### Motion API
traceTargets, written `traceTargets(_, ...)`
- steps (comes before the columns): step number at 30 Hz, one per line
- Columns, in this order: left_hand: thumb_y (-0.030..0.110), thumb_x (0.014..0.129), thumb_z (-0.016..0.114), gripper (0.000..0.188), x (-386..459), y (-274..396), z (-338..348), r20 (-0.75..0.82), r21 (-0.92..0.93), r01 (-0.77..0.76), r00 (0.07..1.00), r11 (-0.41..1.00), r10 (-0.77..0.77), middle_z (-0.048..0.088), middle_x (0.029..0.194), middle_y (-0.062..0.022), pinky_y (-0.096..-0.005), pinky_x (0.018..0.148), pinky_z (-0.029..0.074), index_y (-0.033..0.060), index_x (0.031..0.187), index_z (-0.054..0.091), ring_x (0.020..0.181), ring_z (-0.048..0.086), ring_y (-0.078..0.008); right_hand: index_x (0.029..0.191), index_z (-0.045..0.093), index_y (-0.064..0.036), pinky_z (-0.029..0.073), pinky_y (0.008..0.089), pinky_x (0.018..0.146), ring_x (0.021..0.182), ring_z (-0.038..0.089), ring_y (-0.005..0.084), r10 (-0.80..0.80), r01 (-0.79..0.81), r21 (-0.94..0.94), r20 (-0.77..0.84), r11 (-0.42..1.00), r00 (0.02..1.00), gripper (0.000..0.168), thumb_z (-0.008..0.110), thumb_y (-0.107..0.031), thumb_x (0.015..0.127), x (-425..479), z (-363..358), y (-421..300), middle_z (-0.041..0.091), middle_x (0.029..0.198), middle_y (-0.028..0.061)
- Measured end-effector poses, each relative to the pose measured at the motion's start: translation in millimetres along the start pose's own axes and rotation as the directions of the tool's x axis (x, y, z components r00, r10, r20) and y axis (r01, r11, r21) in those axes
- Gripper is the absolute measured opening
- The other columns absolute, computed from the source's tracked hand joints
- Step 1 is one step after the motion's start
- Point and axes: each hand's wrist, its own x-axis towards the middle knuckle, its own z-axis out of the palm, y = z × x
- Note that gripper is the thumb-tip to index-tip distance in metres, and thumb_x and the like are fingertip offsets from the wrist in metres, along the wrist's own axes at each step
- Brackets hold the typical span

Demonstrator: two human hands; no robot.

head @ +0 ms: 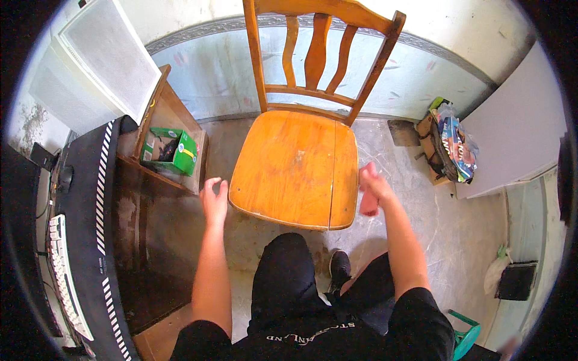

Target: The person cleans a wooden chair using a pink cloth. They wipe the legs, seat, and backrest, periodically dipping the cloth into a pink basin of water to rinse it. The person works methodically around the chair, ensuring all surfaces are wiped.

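A wooden chair (293,167) with a slatted back stands in front of me, its seat bearing scuffs and a long seam on the right side. My left hand (214,196) is beside the left edge of the seat, fingers curled and parted, holding nothing. On the seat's right side, my right hand (377,182) grips a pink cloth (369,204), which hangs below the fingers. Whether either hand touches the seat edge cannot be told.
At left is a desk with a black striped mat (97,198), a white keyboard (65,275) and a green box (180,153) on a wooden shelf. A cardboard box (424,131) with bags stands at right; a green plastic stool (467,338) is at lower right.
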Motion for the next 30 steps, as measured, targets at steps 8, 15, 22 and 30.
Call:
traceTargets(8,0.018,0.100,0.075,0.046,28,-17,30,0.378,-0.226,0.401,0.876,0.888,-0.299,0.070,0.133,-0.0124,-0.0371,0.107,0.048,-0.0015,0.139,0.059,0.122,0.065,-0.0220,0.146,0.051,0.004,0.052,0.0412,0.102,0.119,0.066,0.0253,0.121,-0.119,0.322,0.014,0.939,0.993,0.070,0.084,-0.027,0.094,-29,37,17,0.067,0.134,0.0116)
traceTargets(15,0.009,0.100,0.072,0.042,-19,-15,45,0.379,-0.325,0.468,0.861,0.822,-0.340,0.071,0.129,-0.0103,-0.0377,0.105,0.050,-0.0016,0.138,0.059,0.118,0.067,-0.0223,0.136,0.060,0.004,0.055,0.0420,0.095,0.106,0.071,0.0260,0.059,-0.034,0.202,-0.123,0.979,0.991,0.056,0.085,-0.014,0.089,-8,9,33,0.073,0.119,0.0116)
traceTargets(22,0.001,0.099,0.069,0.041,-77,-2,49,0.388,-0.401,0.504,0.850,0.765,-0.356,0.070,0.131,-0.0090,-0.0365,0.110,0.046,-0.0013,0.138,0.060,0.123,0.064,-0.0207,0.130,0.062,0.008,0.055,0.0439,0.094,0.107,0.071,0.0274,0.020,-0.019,0.007,-0.167,1.000,0.986,0.053,0.076,-0.031,0.097,-14,-16,31,0.074,0.117,0.0164)
traceTargets(30,0.026,0.103,0.070,0.051,-50,-8,40,0.176,-0.112,0.331,0.934,0.937,-0.309,0.066,0.138,-0.0171,-0.0402,0.112,0.046,-0.0028,0.142,0.056,0.128,0.062,-0.0260,0.145,0.054,-0.005,0.052,0.0549,0.101,0.121,0.063,0.0531,-0.187,-0.128,-0.490,-0.544,0.862,0.818,0.051,0.051,-0.042,0.110,-34,6,-44,0.068,0.127,0.0330)
